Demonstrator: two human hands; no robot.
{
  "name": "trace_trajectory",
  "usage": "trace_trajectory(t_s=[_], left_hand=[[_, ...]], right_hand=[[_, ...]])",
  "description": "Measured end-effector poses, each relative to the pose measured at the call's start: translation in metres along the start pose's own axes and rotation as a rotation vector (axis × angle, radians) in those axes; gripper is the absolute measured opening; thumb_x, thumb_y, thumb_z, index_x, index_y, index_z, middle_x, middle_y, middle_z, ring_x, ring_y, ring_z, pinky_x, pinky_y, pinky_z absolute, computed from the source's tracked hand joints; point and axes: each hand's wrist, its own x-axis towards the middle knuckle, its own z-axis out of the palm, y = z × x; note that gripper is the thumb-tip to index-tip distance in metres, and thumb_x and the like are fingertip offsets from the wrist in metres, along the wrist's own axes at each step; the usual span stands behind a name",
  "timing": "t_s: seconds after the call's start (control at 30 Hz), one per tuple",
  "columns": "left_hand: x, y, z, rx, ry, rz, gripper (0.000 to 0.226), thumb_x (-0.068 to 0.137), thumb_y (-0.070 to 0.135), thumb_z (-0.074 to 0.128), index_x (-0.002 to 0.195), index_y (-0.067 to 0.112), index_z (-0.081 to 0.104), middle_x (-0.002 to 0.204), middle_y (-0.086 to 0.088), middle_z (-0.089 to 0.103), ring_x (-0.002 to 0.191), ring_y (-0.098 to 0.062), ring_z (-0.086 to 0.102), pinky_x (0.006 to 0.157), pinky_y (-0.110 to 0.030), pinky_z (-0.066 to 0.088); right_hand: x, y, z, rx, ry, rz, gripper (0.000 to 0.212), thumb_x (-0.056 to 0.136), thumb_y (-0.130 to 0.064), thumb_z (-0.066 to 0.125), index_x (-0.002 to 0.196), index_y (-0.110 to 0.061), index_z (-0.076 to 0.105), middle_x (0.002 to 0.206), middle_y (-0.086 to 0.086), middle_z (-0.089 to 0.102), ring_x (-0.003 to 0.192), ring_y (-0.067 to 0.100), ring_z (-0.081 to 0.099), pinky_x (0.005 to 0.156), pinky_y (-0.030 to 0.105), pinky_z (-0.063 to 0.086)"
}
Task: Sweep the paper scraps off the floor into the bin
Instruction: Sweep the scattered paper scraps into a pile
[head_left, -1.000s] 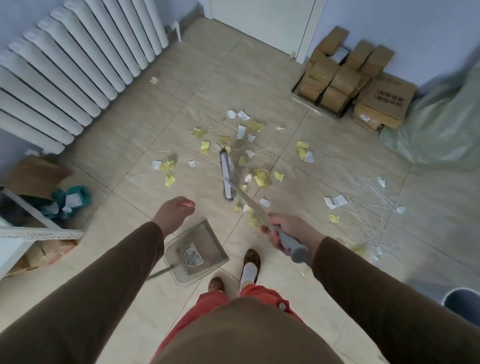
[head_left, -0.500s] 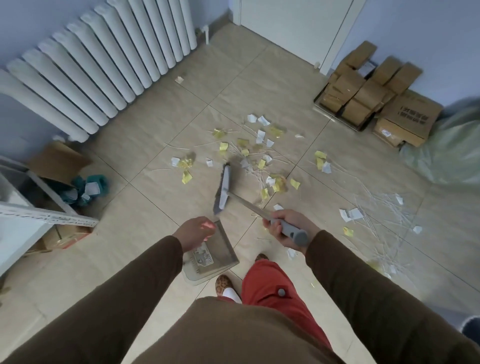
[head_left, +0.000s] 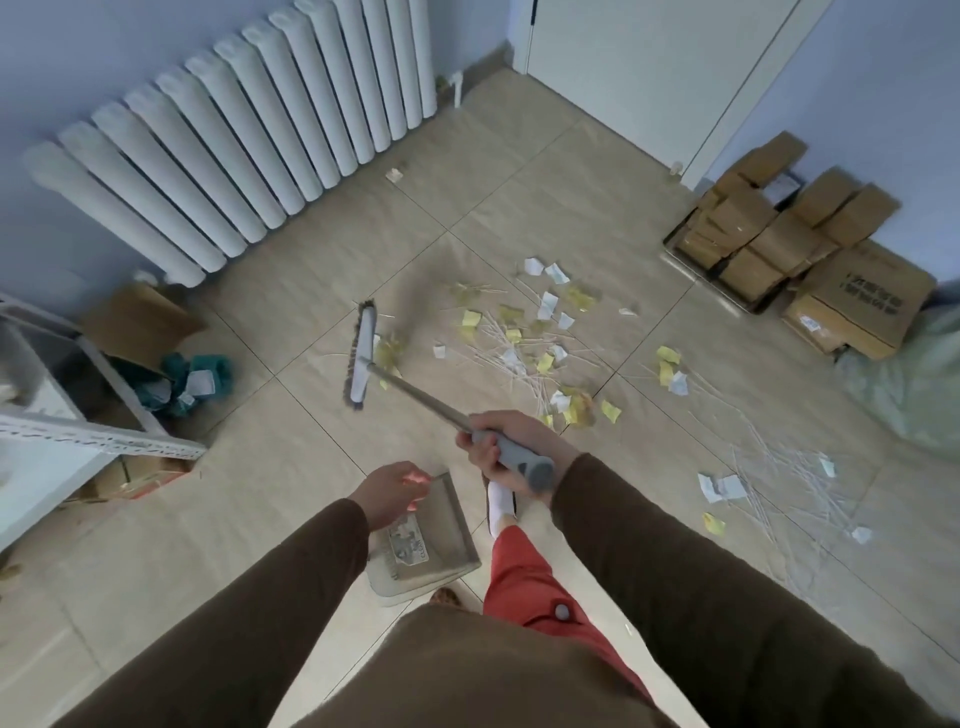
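Head view only: right hand (head_left: 511, 452) wrapped tight round the grey grip of the broom (head_left: 415, 387), shaft running up and left from the fist to the brush head (head_left: 362, 358), which looks blurred and stands left of the mess. Left hand (head_left: 392, 491) curls down over the top of the dustpan (head_left: 421, 545), handle itself hidden, so likely gripping it but hard to confirm; pan hangs just below that hand, near the person's feet. Paper scraps (head_left: 540, 332), yellow and white, mixed with thin white sticks, lie ahead and right of the right hand; a second scatter (head_left: 719, 486) sits far right of it, one stray piece (head_left: 395, 174) far ahead by the radiator (head_left: 234, 156). No bin in view. Judged step: gathering scraps into one pile. To do it well, keep bristles flat on the tile, pull short strokes toward the pan side, work outer pieces inward first, go slow so light paper does not flutter off. Risk: sticks snag in bristles and flick scraps away. Set pan lip flush to floor before the final push.
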Motion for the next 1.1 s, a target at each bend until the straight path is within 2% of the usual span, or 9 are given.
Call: trace_trajectory(t_s=[0.17,0.3,0.47,0.57,0.67,0.77,0.87,0.97,1.1], left_hand=[[0.035,0.026,-0.028,-0.078,0.072,-0.096,0.009,0.094,0.012,0.060,0.094,0.017,0.067,0.094,-0.009,0.069,0.072,-0.018,0.062,0.061,-0.024,0.045],[0.060,0.049,-0.043,-0.053,0.122,-0.123,0.016,0.093,0.016,0.059,0.105,0.012,0.069,0.099,-0.007,0.072,0.080,-0.019,0.068,0.067,-0.026,0.049],[0.084,0.079,-0.045,-0.051,0.098,-0.124,0.018,0.093,0.017,0.059,0.108,0.012,0.068,0.105,-0.008,0.071,0.083,-0.017,0.069,0.067,-0.024,0.050],[0.093,0.099,-0.042,-0.050,0.071,-0.106,0.017,0.093,0.016,0.059,0.107,0.011,0.067,0.107,-0.012,0.071,0.092,-0.027,0.071,0.068,-0.027,0.049],[0.101,0.120,-0.042,-0.016,0.040,-0.082,0.017,0.093,0.018,0.059,0.107,0.012,0.067,0.109,-0.015,0.071,0.101,-0.032,0.070,0.079,-0.034,0.053],[0.107,0.140,-0.048,-0.011,0.040,-0.059,0.016,0.090,0.026,0.062,0.103,0.018,0.068,0.109,-0.013,0.071,0.103,-0.030,0.069,0.090,-0.040,0.052],[0.109,0.156,-0.059,-0.001,0.087,-0.013,0.024,0.073,0.039,0.059,0.092,0.026,0.067,0.105,-0.008,0.071,0.100,-0.027,0.068,0.086,-0.039,0.052],[0.110,0.169,-0.073,0.027,0.137,0.033,0.013,0.083,0.031,0.063,0.093,0.024,0.069,0.100,-0.005,0.072,0.098,-0.026,0.068,0.079,-0.035,0.049],[0.112,0.184,-0.097,0.055,0.223,0.079,0.008,0.090,0.024,0.061,0.091,0.029,0.067,0.098,0.003,0.071,0.096,-0.018,0.067,0.084,-0.037,0.051]], right_hand=[[0.110,-0.062,0.063,-0.007,-0.042,0.082,0.013,0.102,-0.010,0.041,0.113,-0.003,0.042,0.090,0.012,0.048,0.041,0.007,0.050,0.040,0.013,0.048],[0.152,-0.105,0.065,0.034,-0.030,0.089,0.018,0.101,-0.011,0.041,0.113,0.001,0.047,0.093,0.014,0.050,0.039,0.010,0.053,0.040,0.017,0.051],[0.107,-0.138,0.002,0.078,0.126,0.031,0.018,0.099,-0.009,0.049,0.116,-0.006,0.046,0.097,0.016,0.056,0.044,0.010,0.052,0.040,0.018,0.051],[0.060,-0.144,-0.034,0.125,0.235,0.008,0.020,0.098,-0.009,0.052,0.117,-0.007,0.046,0.093,0.016,0.060,0.045,0.009,0.051,0.037,0.019,0.050],[0.013,-0.148,-0.053,0.122,0.296,-0.003,0.019,0.099,-0.013,0.055,0.115,-0.005,0.049,0.083,0.012,0.061,0.043,0.007,0.050,0.035,0.018,0.048],[-0.033,-0.155,-0.053,0.147,0.252,-0.014,0.013,0.101,-0.016,0.052,0.110,-0.007,0.049,0.076,0.008,0.056,0.039,0.007,0.048,0.033,0.016,0.044],[-0.057,-0.165,-0.046,0.208,0.178,-0.048,0.011,0.101,-0.013,0.051,0.111,-0.013,0.046,0.081,0.010,0.054,0.040,0.007,0.046,0.034,0.014,0.043],[-0.041,-0.180,-0.036,0.217,0.064,-0.005,0.013,0.096,-0.013,0.054,0.105,-0.006,0.048,0.080,0.006,0.050,0.040,0.006,0.049,0.035,0.013,0.044],[0.020,-0.221,-0.011,0.236,-0.018,-0.074,0.014,0.095,-0.008,0.050,0.108,-0.002,0.047,0.084,0.008,0.050,0.041,0.006,0.050,0.040,0.012,0.047]])
